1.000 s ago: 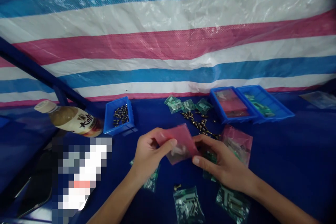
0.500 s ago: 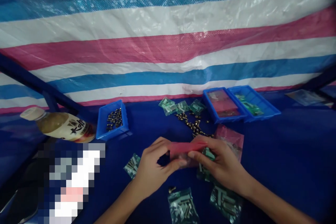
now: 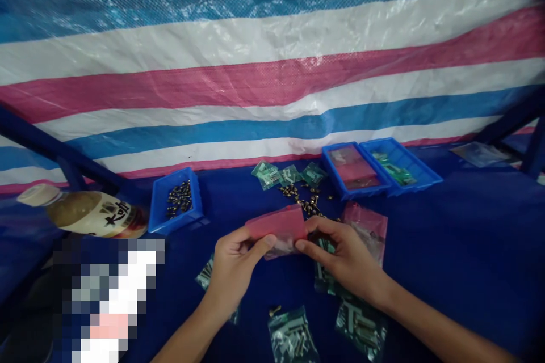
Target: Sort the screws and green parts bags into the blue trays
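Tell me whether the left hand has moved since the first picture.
Yes: the left hand sits slightly nearer the person, judged against the blue tray of screws.

Blue, white and pink stripes cross the tarp [image 3: 272, 85]; the plastic bag [image 3: 276, 224] looks pinkish-red.

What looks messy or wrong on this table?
Small metal screws lie spilled loose outside the blue plastic tray that holds others like them. One more sits alone above a clear bag of metal parts. A plastic drink bottle is also lying on its side.
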`<state>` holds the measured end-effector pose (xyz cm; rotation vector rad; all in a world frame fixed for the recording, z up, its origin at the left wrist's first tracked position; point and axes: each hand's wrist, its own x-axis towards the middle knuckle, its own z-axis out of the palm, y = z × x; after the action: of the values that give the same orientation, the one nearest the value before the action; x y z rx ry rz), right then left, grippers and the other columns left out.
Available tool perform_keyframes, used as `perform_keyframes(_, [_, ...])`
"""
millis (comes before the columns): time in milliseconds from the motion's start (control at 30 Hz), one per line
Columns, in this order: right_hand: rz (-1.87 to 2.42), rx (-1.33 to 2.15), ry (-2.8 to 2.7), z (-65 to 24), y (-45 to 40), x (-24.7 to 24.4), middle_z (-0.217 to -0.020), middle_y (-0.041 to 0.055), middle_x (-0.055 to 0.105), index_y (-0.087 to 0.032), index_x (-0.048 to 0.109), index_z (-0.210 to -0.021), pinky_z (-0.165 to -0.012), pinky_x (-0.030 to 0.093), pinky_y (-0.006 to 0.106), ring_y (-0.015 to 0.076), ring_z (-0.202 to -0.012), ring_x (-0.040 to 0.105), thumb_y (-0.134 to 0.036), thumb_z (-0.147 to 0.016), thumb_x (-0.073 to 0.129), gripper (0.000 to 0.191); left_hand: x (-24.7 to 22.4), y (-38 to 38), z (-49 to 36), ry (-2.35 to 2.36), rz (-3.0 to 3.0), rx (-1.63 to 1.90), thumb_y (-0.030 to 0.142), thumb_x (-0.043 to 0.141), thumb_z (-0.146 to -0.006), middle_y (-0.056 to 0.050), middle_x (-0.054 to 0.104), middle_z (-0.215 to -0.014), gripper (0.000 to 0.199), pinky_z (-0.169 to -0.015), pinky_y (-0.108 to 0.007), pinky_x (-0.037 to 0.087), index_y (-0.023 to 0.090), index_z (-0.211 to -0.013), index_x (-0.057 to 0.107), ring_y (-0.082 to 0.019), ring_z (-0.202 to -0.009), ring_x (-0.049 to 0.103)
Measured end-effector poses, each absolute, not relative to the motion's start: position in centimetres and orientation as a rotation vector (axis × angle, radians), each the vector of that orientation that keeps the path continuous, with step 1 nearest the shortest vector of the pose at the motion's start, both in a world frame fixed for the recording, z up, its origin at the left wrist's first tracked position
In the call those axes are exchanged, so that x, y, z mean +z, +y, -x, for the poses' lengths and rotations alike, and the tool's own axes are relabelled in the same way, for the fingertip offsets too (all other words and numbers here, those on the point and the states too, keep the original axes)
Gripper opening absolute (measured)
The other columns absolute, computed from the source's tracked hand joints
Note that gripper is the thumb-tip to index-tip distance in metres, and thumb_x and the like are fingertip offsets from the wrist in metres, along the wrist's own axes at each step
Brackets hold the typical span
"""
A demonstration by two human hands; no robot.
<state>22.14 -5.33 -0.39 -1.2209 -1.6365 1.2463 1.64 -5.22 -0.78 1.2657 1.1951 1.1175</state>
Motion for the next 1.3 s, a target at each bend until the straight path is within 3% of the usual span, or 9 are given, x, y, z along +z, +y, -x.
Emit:
perform_keyframes(133, [1.226, 1.266, -1.616, -21.6, -5.6, -0.5, -0.079, -0.0015, 0.064, -0.022, 0.066, -0.085, -0.065, 0.043, 0.025, 0.0140, -0.073, 0.056, -0.041, -0.089, 0.063, 0.020, -0.8, -5.3, -1.6, 1.210, -1.225, 1.124, 0.032, 0.073, -0.081, -0.006, 0.076, -0.091, 0.020, -0.073, -0.028, 0.057, 0.017, -0.094, 0.075, -0.020, -0.082, 0.070])
perform_keyframes(233, [1.232, 1.218, -1.585, -21.9, -5.3, -0.6, -0.080, -0.0007, 0.066, -0.022, 0.067, -0.087, -0.067, 0.044, 0.025, 0.0146, -0.074, 0.058, -0.042, -0.089, 0.062, 0.021, -0.9, -5.1, -1.4, 1.214, -1.287, 1.100, 0.036, 0.069, -0.086, -0.004, 0.073, -0.081, 0.023, -0.064, -0.024, 0.052, 0.017, -0.097, 0.073, -0.014, -0.068, 0.064])
perform_keyframes(300, [1.258, 1.120, -1.530, -23.0, -4.6, -0.5, -0.081, -0.0002, 0.068, -0.022, 0.068, -0.091, -0.065, 0.045, 0.025, 0.0151, -0.073, 0.061, -0.043, -0.089, 0.063, 0.022, -0.8, -4.9, -1.2, 1.212, -1.315, 1.090, 0.040, 0.062, -0.090, -0.004, 0.072, -0.087, 0.027, -0.060, -0.022, 0.049, 0.019, -0.105, 0.069, -0.013, -0.068, 0.060])
perform_keyframes(400, [1.417, 0.673, -1.451, -26.2, -2.7, 0.0, -0.079, -0.0001, 0.069, -0.022, 0.068, -0.093, -0.060, 0.045, 0.026, 0.0152, -0.067, 0.061, -0.043, -0.086, 0.065, 0.022, -0.5, -4.6, -1.0, 1.280, -1.336, 1.070, 0.043, 0.056, -0.094, -0.005, 0.069, -0.104, 0.028, -0.062, -0.023, 0.047, 0.022, -0.109, 0.066, -0.013, -0.075, 0.058])
perform_keyframes(533, [1.634, 0.059, -1.352, -31.3, -0.5, 0.4, -0.084, 0.0016, 0.070, -0.022, 0.070, -0.094, -0.061, 0.044, 0.029, 0.0169, -0.068, 0.062, -0.041, -0.086, 0.065, 0.020, -0.1, -4.6, -0.7, 1.432, -1.419, 0.938, 0.047, 0.052, -0.094, -0.002, 0.066, -0.089, 0.031, -0.062, -0.023, 0.046, 0.024, -0.109, 0.065, -0.012, -0.068, 0.055])
perform_keyframes(833, [1.697, 0.191, -1.362, -34.6, 1.0, -1.5, -0.087, 0.0037, 0.074, -0.023, 0.072, -0.102, -0.063, 0.047, 0.031, 0.0208, -0.075, 0.067, -0.038, -0.086, 0.065, 0.024, -0.6, -4.5, -1.0, 1.512, -1.699, 0.708, 0.048, 0.049, -0.095, -0.002, 0.060, -0.091, 0.032, -0.049, -0.022, 0.038, 0.027, -0.117, 0.057, -0.012, -0.062, 0.054])
perform_keyframes(967, [1.754, 0.001, -1.458, -34.5, 1.6, -1.9, -0.084, 0.0057, 0.073, -0.021, 0.071, -0.109, -0.062, 0.048, 0.033, 0.0209, -0.068, 0.064, -0.037, -0.089, 0.060, 0.028, -1.1, -4.6, -1.0, 1.552, -1.820, 0.678, 0.046, 0.048, -0.095, -0.002, 0.059, -0.102, 0.030, -0.047, -0.022, 0.040, 0.029, -0.119, 0.055, -0.012, -0.064, 0.053])
perform_keyframes(1133, [1.765, -0.335, -1.750, -34.7, 2.1, -2.3, -0.093, 0.0110, 0.069, -0.017, 0.070, -0.113, -0.080, 0.048, 0.041, 0.0273, -0.087, 0.059, -0.030, -0.094, 0.049, 0.031, -1.7, -4.7, -1.1, 1.571, -2.015, 0.623, 0.043, 0.046, -0.097, -0.005, 0.056, -0.121, 0.029, -0.058, -0.026, 0.051, 0.030, -0.121, 0.055, -0.019, -0.088, 0.060])
perform_keyframes(1300, [1.720, -0.517, -1.821, -33.6, 1.2, -1.5, -0.126, 0.0131, 0.057, -0.022, 0.055, -0.135, -0.091, 0.044, 0.046, 0.0305, -0.110, 0.052, -0.031, -0.095, 0.050, 0.041, -2.1, -4.6, -1.1, 1.566, -2.219, 0.583, 0.038, 0.045, -0.098, -0.004, 0.057, -0.123, 0.028, -0.082, -0.037, 0.056, 0.030, -0.123, 0.055, -0.024, -0.109, 0.058])
